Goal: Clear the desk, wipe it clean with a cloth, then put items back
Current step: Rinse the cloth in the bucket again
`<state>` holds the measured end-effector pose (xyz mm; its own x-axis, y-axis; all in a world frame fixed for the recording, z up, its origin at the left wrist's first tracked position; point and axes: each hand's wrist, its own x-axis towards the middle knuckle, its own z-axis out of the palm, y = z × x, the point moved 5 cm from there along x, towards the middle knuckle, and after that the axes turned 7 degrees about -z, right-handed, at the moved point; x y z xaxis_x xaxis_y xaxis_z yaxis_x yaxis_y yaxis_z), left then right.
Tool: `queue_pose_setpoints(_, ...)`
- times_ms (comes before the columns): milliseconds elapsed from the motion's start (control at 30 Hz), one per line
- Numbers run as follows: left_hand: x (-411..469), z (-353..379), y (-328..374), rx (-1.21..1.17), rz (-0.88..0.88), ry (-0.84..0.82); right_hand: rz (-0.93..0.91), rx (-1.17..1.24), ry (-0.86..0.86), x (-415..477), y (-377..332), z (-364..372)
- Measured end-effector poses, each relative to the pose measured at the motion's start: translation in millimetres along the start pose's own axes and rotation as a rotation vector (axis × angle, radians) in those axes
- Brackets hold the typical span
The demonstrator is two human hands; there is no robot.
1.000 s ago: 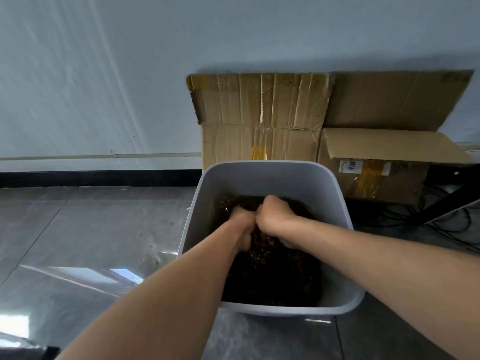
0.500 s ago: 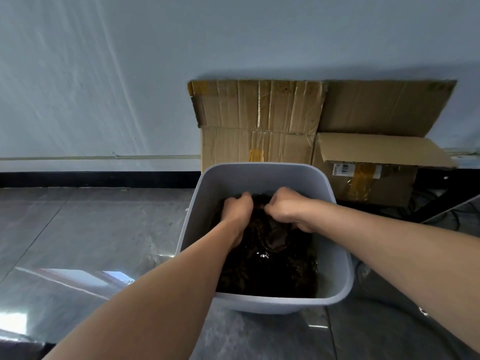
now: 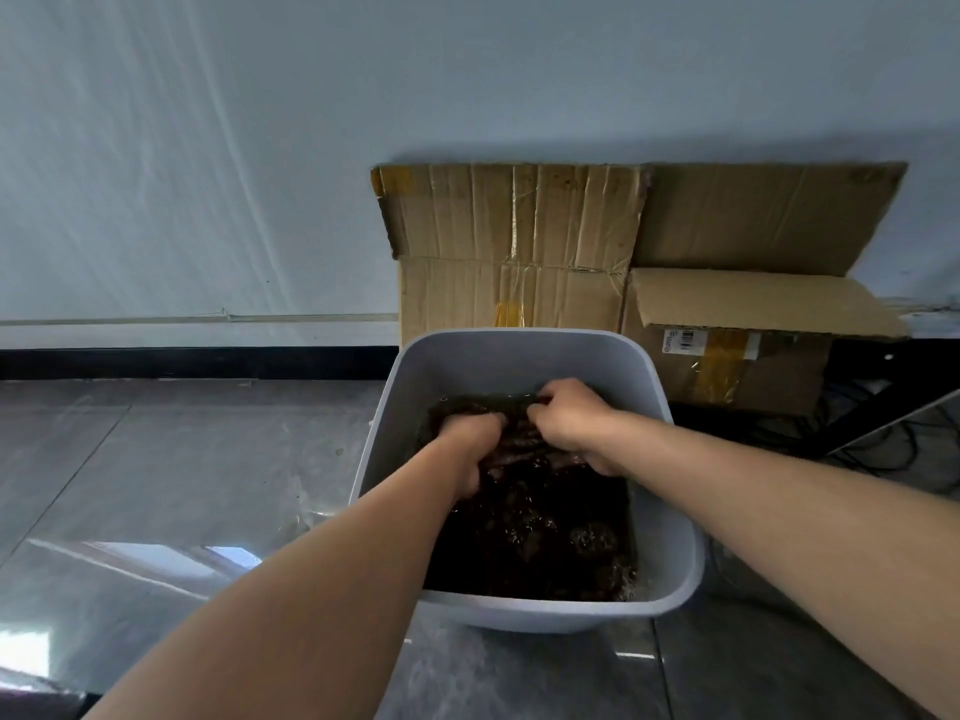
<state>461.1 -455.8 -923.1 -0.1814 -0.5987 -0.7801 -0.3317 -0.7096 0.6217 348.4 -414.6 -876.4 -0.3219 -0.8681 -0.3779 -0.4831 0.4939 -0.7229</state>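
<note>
The cloth [image 3: 519, 441] is a dark, wet bundle in the far half of a grey plastic tub [image 3: 519, 358], partly lifted out of the dark water [image 3: 540, 548] that fills the tub's bottom. Both hands are down inside the tub and hold the cloth between them. The left hand [image 3: 470, 444] has its fingers curled tight around the cloth's left part, knuckles up, with the fingertips hidden in the folds. The right hand [image 3: 576, 423] grips the right part in the same way, its fingers bent over the upper edge of the bundle near the tub's far wall. The two fists sit close together, with a short bunched stretch of cloth between them. The water shows small ripples and glints toward the near rim.

The tub stands on a glossy grey tiled floor [image 3: 182, 459]; both bare forearms reach in over its near rim. Just behind the tub's far rim a flattened sheet of cardboard [image 3: 509, 236] with strips of yellow tape leans against a pale wall [image 3: 234, 148]. To its right sits a cardboard box [image 3: 737, 366] with an open flap, a white barcode label [image 3: 679, 340] and more yellow tape. A black skirting board [image 3: 182, 362] runs along the foot of the wall. Dark cables [image 3: 883, 444] lie on the floor at the right, beside the box.
</note>
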Motion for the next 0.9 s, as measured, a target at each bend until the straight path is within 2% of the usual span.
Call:
queue_pose_setpoints(67, 5, -8, 3, 0.262, 0.181, 0.238, -0.054, -0.292, -0.012, 1, 4, 4)
queue_pose_setpoints(133, 2, -7, 4, 0.566, 0.272, 0.367, -0.052, -0.479, -0.092, 0, 5, 11)
queue_pose_setpoints(267, 15, -1, -9, 0.881, 0.208, 0.34, 0.01, -0.705, -0.249, 4, 13, 32)
queue_pose_setpoints(333, 21, 1, -12, 0.959, 0.187, 0.238, 0.004, -0.751, -0.273, 9, 15, 40)
queue_pose_setpoints(400, 21, 3, -12, 0.887, 0.2, 0.114, -0.014, -0.705, -0.294, 12, 14, 44)
queue_pose_setpoints(467, 14, 7, -14, 0.651, 0.126, 0.013, -0.02, -0.598, -0.272, 12, 10, 45)
queue_pose_setpoints(567, 4, 10, -17, 0.391, -0.058, -0.055, 0.066, -0.286, -0.12, 12, 8, 40)
queue_pose_setpoints(667, -5, 9, -11, 0.182, -0.096, -0.074, 0.102, -0.048, -0.003, 3, 1, 35)
queue_pose_setpoints(900, -13, 15, -2, -0.044, -0.127, -0.14, 0.047, -0.146, 0.146, -2, 2, 9)
